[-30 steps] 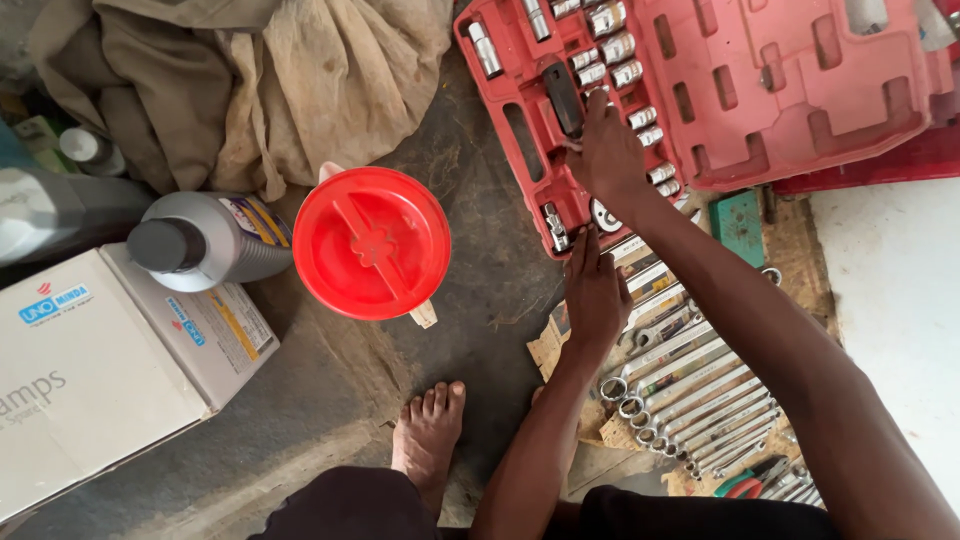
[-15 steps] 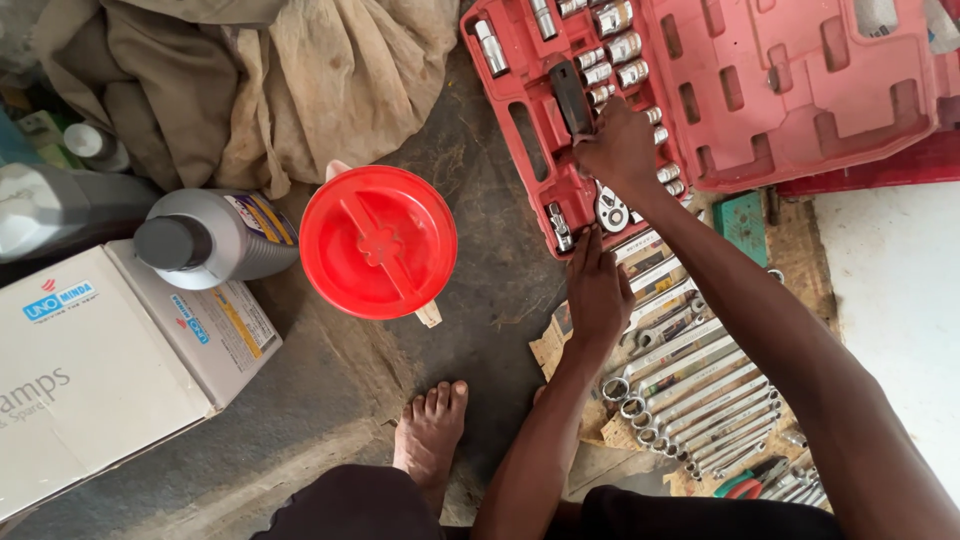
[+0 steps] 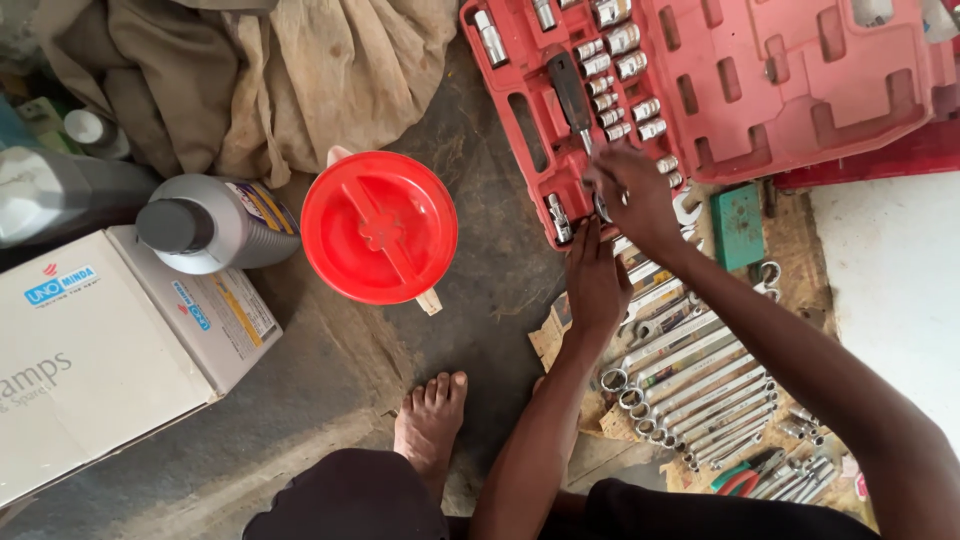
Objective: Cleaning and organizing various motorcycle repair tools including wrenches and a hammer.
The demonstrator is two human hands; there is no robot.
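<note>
Filling the far right of the scene, a red socket-set case lies open on the ground, chrome sockets standing in rows in its left half and a dark ratchet handle lying among them. Left of it a tan cloth is heaped at the far side, with a white cardboard box nearer on the left, a grey oil bottle on its side against the box, and a red round lid between bottle and case. Near right, a row of combination spanners lies on cardboard. Both forearms stretch away from the body. The right hand hangs over the case's near edge, fingers curled downward onto the sockets there; whether it grips one cannot be told. The left hand lies flat and open, fingers straight, pressed on the ground just nearer than the case, holding nothing. A bare foot rests near centre.
</note>
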